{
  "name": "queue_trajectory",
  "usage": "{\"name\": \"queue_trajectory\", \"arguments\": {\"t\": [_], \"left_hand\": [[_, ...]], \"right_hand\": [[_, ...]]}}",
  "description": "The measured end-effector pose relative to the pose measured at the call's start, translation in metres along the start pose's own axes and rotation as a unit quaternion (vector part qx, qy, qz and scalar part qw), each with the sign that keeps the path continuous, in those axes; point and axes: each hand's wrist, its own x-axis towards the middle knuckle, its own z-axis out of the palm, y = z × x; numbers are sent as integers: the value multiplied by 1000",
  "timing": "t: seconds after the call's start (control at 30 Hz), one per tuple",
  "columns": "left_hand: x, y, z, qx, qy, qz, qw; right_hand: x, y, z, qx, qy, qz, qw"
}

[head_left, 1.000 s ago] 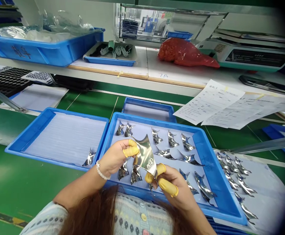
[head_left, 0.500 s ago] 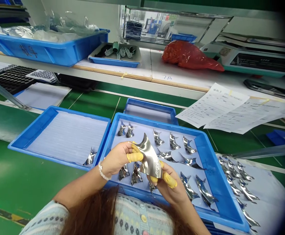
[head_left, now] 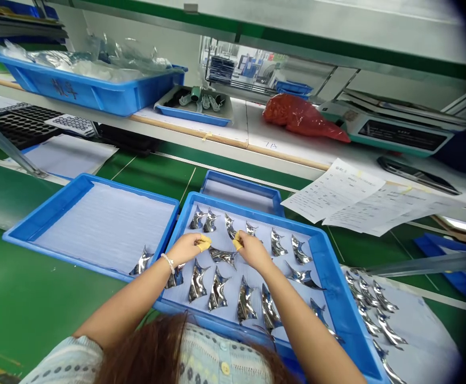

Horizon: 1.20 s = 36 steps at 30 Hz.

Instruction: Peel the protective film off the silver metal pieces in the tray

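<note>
Over the large blue tray, my right hand has its yellow-covered fingertips pinched at the lower end of a shiny curved metal piece, which lies in the back row on the white liner. To its left, my left hand has its fingers curled together, with nothing visible between them. A sideways metal piece lies just below and between the hands. Several similar pieces stand in rows around them, some partly hidden by my forearms.
At the left, another blue tray holds one metal piece in its corner. More pieces lie on a white sheet at the right. Papers hang from the shelf edge, near a red bag and a scale.
The metal piece held up by both hands is now down in the back row of the tray. My hands have moved apart and forward, and the view has shifted slightly.
</note>
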Motion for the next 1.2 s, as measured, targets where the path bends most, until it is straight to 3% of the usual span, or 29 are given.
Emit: {"name": "queue_trajectory", "arguments": {"t": [0.2, 0.33, 0.53, 0.67, 0.83, 0.97, 1.1, 1.2], "left_hand": [[3, -4, -7, -39, 59, 24, 997], [2, -1, -8, -71, 88, 28, 993], [-2, 6, -9, -112, 111, 30, 987], [-2, 7, -9, -125, 111, 32, 985], [-1, 4, -10, -121, 103, 20, 987], [0, 3, -8, -116, 74, 5, 991], [-12, 22, -1, -138, 48, 19, 989], [-29, 46, 4, -168, 66, 67, 981]], "right_hand": [[33, 5, 21, -140, -47, 46, 988], [42, -8, 24, -195, -54, 52, 978], [53, -53, 40, -194, -20, -34, 980], [59, -68, 54, -159, -2, -69, 985], [54, -56, 45, -32, 67, -27, 997], [22, -41, 25, 155, 138, -2, 978], [-32, -42, 19, 343, 165, -25, 924], [-67, -48, 21, 522, 136, -35, 841]]}}
